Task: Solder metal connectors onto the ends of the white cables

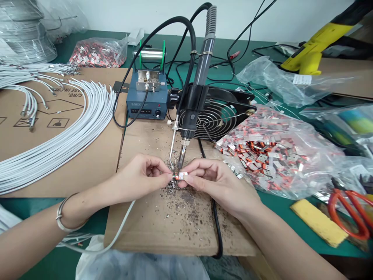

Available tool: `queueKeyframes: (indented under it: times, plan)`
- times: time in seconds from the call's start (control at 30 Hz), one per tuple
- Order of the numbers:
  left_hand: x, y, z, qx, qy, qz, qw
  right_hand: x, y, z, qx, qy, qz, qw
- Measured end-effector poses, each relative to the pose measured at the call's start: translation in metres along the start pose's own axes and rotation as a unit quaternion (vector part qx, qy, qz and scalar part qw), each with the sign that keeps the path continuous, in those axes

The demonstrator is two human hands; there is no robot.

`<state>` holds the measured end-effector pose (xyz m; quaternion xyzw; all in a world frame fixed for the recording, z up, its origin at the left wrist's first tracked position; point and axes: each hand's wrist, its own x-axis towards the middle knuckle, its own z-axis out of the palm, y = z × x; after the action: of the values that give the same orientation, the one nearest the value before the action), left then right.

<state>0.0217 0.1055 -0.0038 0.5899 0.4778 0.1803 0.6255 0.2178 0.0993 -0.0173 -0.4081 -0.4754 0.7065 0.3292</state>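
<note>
Under the tip of the upright soldering iron (pixel 190 112), both hands meet. My left hand (pixel 145 173) is closed in a pinch on the end of a white cable (pixel 124 223), which trails down to the lower left. A small connector with a metal shell and an orange part (pixel 183 175) is pinched between thumb and finger of my right hand (pixel 214 181). The cable end and connector touch or nearly touch; the exact joint is too small to tell. A bent solder feed tube (pixel 173 149) ends just above my fingertips.
A blue solder feeder (pixel 147 102) with a solder reel (pixel 152 54) stands behind. A round fan (pixel 217 116) lies right of the iron. Bagged connectors (pixel 271 151), red-handled scissors (pixel 348 214) and a yellow sponge (pixel 318 221) are right; bundled white cables (pixel 78 136) are left.
</note>
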Motion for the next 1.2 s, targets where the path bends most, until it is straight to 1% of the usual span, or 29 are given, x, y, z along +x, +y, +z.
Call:
queueKeyframes:
  times: [0.17, 0.33, 0.57, 0.63, 0.77, 0.87, 1.03, 1.2]
  plan:
    - [0.000, -0.001, 0.000, -0.020, -0.002, -0.001, 1.000, -0.001, 0.000, -0.001, -0.001, 0.012, 0.014, 1.000]
    - [0.001, 0.001, -0.001, -0.038, -0.012, -0.010, 0.999, -0.001, 0.002, -0.002, 0.020, -0.001, 0.007, 1.000]
    - [0.002, 0.005, -0.002, -0.037, -0.016, -0.023, 0.999, 0.000, 0.001, -0.002, 0.043, -0.021, -0.005, 0.999]
    - [0.003, 0.005, -0.002, -0.029, -0.016, -0.024, 0.999, 0.000, -0.001, -0.001, 0.032, -0.018, -0.003, 0.999]
    - [0.003, 0.003, -0.001, -0.002, -0.009, -0.022, 1.000, 0.000, -0.003, 0.002, -0.001, 0.007, 0.003, 1.000]
    - [0.003, 0.002, -0.001, 0.011, -0.009, -0.021, 1.000, 0.000, -0.002, 0.003, -0.016, 0.008, -0.003, 1.000]
    - [0.003, -0.001, -0.001, 0.026, -0.010, -0.007, 1.000, 0.000, 0.001, 0.002, -0.034, 0.007, -0.007, 0.999]
    - [0.003, -0.006, -0.002, 0.036, -0.001, 0.031, 0.999, 0.000, 0.002, -0.001, -0.051, 0.002, -0.012, 0.999]
